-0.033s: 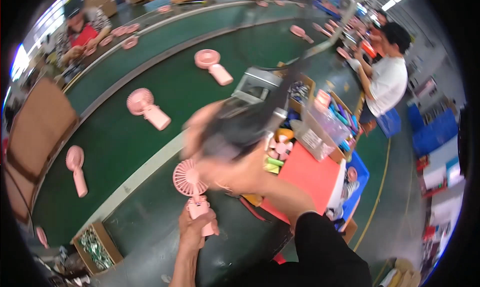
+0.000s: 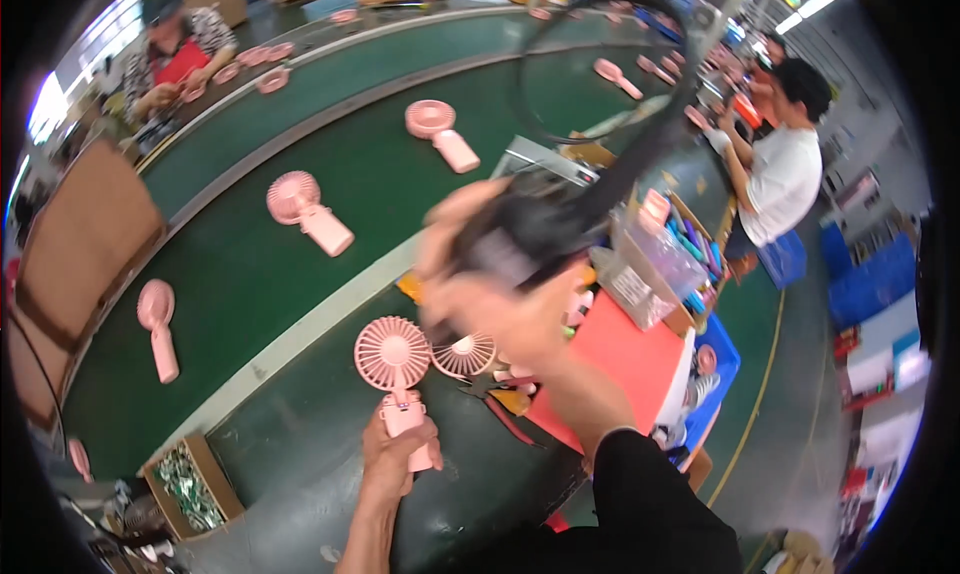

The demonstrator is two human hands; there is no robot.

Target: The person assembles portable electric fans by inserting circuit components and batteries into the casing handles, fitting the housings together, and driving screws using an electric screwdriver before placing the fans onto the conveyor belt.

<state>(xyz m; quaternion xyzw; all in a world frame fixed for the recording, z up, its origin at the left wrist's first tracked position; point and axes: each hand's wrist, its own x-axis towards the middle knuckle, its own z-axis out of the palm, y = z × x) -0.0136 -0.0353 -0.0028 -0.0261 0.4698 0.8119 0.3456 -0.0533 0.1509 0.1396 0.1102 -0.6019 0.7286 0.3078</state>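
Observation:
My left hand (image 2: 385, 459) is wrapped round the handle of a pink handheld fan (image 2: 393, 352), its round slatted head pointing away from me. My right hand (image 2: 520, 319), smeared by motion, grips a black corded power tool (image 2: 525, 239) above the worktop, just right of that fan. The tool's exact kind and its tip are hidden by blur and fingers. Below this hand, a second pink fan head (image 2: 466, 357) shows beside the first, partly covered. Small pink parts and an orange-handled tool (image 2: 510, 401) lie near it on the dark worktop.
Several pink fans (image 2: 294, 197) lie on the green conveyor (image 2: 235, 304) beyond the worktop. A carton of small metal parts (image 2: 192, 486) is at lower left. On the right are a red sheet (image 2: 615, 364), boxes of coloured pieces and a blue bin (image 2: 725, 359). Co-workers sit or stand around.
My right hand has moved a little right with the tool, uncovering the second fan head. The tool's cord now shows as a wide loop. My left hand still holds its fan.

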